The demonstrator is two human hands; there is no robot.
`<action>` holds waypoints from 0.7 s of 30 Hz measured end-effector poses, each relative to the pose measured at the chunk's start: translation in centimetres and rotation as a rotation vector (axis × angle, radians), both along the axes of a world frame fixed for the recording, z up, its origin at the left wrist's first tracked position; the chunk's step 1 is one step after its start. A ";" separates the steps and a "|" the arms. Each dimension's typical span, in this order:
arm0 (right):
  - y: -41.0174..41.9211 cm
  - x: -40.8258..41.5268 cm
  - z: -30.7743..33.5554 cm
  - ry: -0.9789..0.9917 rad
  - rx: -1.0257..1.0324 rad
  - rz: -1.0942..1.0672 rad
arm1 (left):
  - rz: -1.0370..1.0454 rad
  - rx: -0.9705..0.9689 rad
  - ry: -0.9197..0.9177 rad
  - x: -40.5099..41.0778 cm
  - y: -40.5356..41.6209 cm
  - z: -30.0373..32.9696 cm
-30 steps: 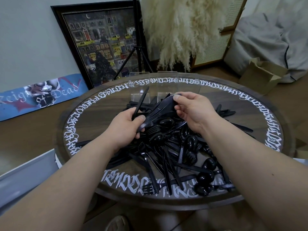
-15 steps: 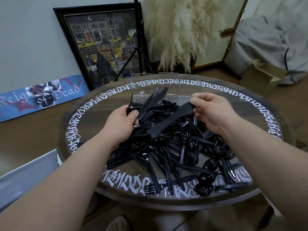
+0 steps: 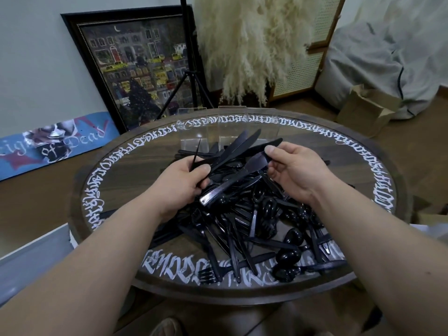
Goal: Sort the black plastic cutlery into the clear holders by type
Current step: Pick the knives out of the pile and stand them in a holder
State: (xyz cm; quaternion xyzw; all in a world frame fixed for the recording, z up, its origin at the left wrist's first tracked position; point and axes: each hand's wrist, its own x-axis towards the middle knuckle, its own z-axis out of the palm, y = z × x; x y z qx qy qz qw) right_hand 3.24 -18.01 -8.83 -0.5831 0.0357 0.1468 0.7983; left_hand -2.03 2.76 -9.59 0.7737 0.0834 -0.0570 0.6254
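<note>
Your left hand (image 3: 180, 183) is curled round a bundle of black plastic knives (image 3: 232, 147), their blades fanning up and away from you toward the far side of the round desk (image 3: 116, 180). Your right hand (image 3: 294, 172) pinches one more knife (image 3: 238, 178) by the blade tip between thumb and forefinger, so that it slants down to the left, its glossy handle end hanging just below your left hand. The two hands are near each other but not touching. Beneath them lies the heap of black cutlery (image 3: 261, 226), forks, spoons and knives tangled across the middle and near side of the desk (a fork (image 3: 208, 272) and several spoons (image 3: 288, 257) sit close to the near edge, on the white lettering that rings the top). The clear holders (image 3: 232, 124) stand at the far edge of the desk, just behind the knife tips; they are hard to read against the glare, and you cannot tell from here what they contain. Beyond the desk a framed painting (image 3: 138, 69) leans on the wall beside a tripod (image 3: 191, 76) and a plume of pampas grass (image 3: 252, 42), with a cardboard box (image 3: 368, 110) on the floor to the right.
</note>
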 end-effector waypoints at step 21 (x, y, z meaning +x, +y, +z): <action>-1.3 1.6 0.0 0.029 -0.195 0.195 | -0.031 0.156 0.057 0.2 -0.7 -0.3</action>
